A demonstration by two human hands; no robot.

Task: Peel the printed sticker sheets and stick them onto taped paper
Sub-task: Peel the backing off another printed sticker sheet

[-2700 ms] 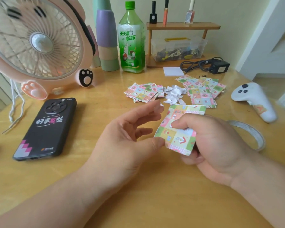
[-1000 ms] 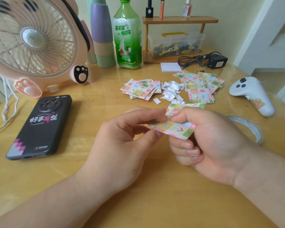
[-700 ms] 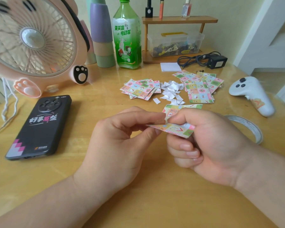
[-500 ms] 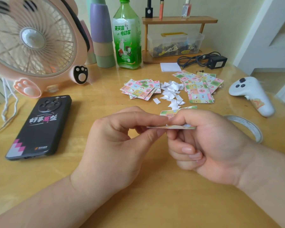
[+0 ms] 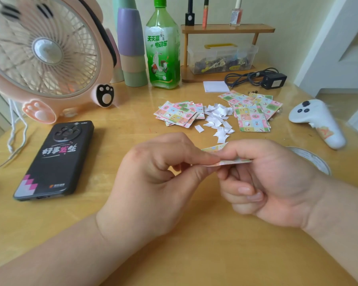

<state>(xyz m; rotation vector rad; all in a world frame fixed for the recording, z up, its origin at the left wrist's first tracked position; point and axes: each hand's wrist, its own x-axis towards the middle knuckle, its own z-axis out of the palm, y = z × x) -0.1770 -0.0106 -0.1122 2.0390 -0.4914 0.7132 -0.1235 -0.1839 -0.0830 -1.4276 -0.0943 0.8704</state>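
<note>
Pinching one sticker sheet (image 5: 237, 161) between them, the left hand (image 5: 163, 178) and right hand (image 5: 273, 182) meet just above the surface (image 5: 194, 254), fingertips touching. The sheet lies almost flat, seen nearly edge-on, its long axis running left to right. Its left end sits between the left thumb and forefinger; the right hand covers most of the rest. Peeling, I'd guess, starts at that left end. Spare sheets (image 5: 177, 115) lie well beyond.

The left hand (image 5: 153, 182) and the right hand (image 5: 277, 182) are both bare, and both forearms are uncovered as far as the lower edge of the view. The nails on the right hand's fingers (image 5: 239, 190) are short, rounded and plain, with a slight natural sheen.
</note>
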